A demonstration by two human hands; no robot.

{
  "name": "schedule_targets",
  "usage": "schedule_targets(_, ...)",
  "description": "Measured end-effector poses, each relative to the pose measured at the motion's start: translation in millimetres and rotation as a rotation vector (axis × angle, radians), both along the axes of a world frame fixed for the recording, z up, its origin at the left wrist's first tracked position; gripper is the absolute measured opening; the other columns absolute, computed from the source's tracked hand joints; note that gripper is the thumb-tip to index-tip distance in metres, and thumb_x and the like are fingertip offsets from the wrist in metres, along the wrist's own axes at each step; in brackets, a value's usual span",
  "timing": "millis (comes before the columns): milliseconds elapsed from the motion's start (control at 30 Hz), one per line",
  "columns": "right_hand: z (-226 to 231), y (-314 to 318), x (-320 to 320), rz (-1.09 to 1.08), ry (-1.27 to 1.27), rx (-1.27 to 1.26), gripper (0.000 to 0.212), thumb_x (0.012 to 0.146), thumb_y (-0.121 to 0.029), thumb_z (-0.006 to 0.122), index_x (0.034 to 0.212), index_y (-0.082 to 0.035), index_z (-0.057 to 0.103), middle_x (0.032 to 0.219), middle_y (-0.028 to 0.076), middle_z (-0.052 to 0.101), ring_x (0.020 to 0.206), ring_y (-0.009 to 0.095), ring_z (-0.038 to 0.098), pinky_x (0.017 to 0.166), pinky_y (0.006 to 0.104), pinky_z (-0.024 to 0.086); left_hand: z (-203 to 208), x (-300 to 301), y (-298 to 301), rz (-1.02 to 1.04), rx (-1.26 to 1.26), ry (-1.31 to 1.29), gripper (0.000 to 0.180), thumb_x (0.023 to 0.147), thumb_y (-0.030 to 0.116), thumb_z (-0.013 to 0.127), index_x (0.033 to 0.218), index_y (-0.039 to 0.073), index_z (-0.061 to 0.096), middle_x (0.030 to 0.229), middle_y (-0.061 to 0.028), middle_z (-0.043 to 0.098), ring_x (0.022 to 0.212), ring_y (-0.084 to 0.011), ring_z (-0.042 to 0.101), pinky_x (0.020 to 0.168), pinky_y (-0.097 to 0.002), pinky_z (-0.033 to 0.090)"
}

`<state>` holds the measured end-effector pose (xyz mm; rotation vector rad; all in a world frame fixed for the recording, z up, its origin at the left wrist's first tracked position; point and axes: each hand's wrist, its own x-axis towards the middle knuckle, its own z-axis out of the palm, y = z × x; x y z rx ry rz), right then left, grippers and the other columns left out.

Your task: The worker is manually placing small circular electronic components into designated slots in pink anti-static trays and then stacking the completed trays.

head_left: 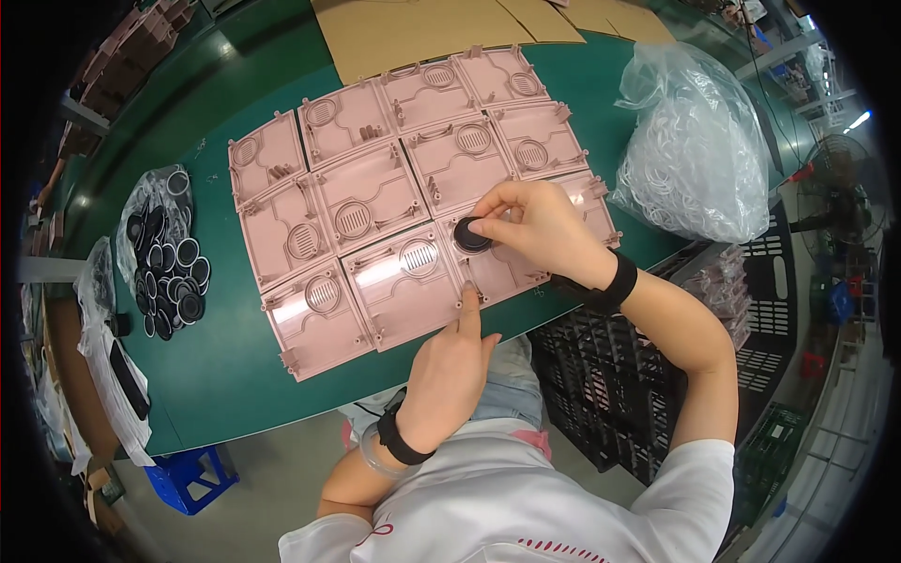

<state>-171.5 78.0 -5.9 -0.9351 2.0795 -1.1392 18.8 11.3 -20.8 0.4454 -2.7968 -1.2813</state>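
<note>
As the right hand (pixel 549 228) pinches, a black disc (pixel 468 238) lies under its thumb (pixel 480 226).

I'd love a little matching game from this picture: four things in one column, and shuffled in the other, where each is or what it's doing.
Column one:
1. Left hand
2. Right hand
3. Clear bag of white rings
4. Pile of black discs

Column two:
A. Pinching a round black piece
B. Toward the left end of the green table
C. Index finger extended onto a pink panel
D. Toward the table's right end

Pairs: 1-C, 2-A, 3-D, 4-B
</note>
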Motion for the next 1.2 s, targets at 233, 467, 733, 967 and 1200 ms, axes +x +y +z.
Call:
schedule_targets(233, -3, -2, -2, 0.022, -0.012, 0.029, 0.016, 0.080, -0.007, 0.071, 0.090, 0.004, 0.066, 0.076, 0.005, 0.066, 0.068, 0.007, 0.060, 0.060, 0.0211, 0.049, -1, 0, -2, -0.051, -0.086, -0.019, 0.054, 0.087, 0.014, 0.060, 0.129, -0.014, 0.040, 0.077, -0.0249, 0.062, 0.066, -0.0386, 0.063, 0.057, -0.0425, 0.050)
schedule_targets(467, -5, -3, -2, 0.026, -0.019, 0.030, 0.015, 0.079, -0.006, 0.071, 0.089, 0.004, 0.066, 0.076, 0.005, 0.066, 0.069, 0.007, 0.060, 0.061, 0.0211, 0.050, 3, -1, -1, -0.014, -0.049, -0.080, 0.053, 0.084, 0.011, 0.064, 0.127, -0.014, 0.043, 0.081, -0.0267, 0.062, 0.072, -0.0408, 0.061, 0.063, -0.0439, 0.049)
schedule_targets(733, -2, -4, 2, 0.030, 0.046, 0.094, 0.016, 0.078, -0.007, 0.072, 0.089, 0.003, 0.067, 0.074, 0.006, 0.067, 0.068, 0.008, 0.062, 0.060, 0.0224, 0.049, -4, 1, -3, -0.052, -0.131, 0.003, 0.053, 0.087, 0.014, 0.060, 0.128, -0.014, 0.041, 0.078, -0.0242, 0.062, 0.065, -0.0366, 0.063, 0.055, -0.0411, 0.051)
schedule_targets(967, -7, -1, 14, 0.102, 0.659, -0.017, 0.021, 0.072, -0.007, 0.073, 0.092, -0.005, 0.066, 0.085, 0.007, 0.064, 0.073, 0.024, 0.063, 0.064, 0.0328, 0.051, -3, 1, -3, -0.054, -0.150, -0.012, 0.054, 0.087, 0.014, 0.060, 0.129, -0.013, 0.040, 0.077, -0.0232, 0.062, 0.064, -0.0363, 0.063, 0.056, -0.0402, 0.051)
schedule_targets(1200, -8, 0, 14, 0.174, 0.618, 0.059, 0.020, 0.072, -0.006, 0.072, 0.091, -0.006, 0.065, 0.089, 0.008, 0.062, 0.081, 0.027, 0.063, 0.068, 0.0361, 0.050, 6, 10, -7, -0.026, 0.075, 0.118, 0.044, 0.090, 0.014, 0.059, 0.125, -0.009, 0.047, 0.077, -0.0192, 0.063, 0.064, -0.0277, 0.063, 0.055, -0.0354, 0.050)
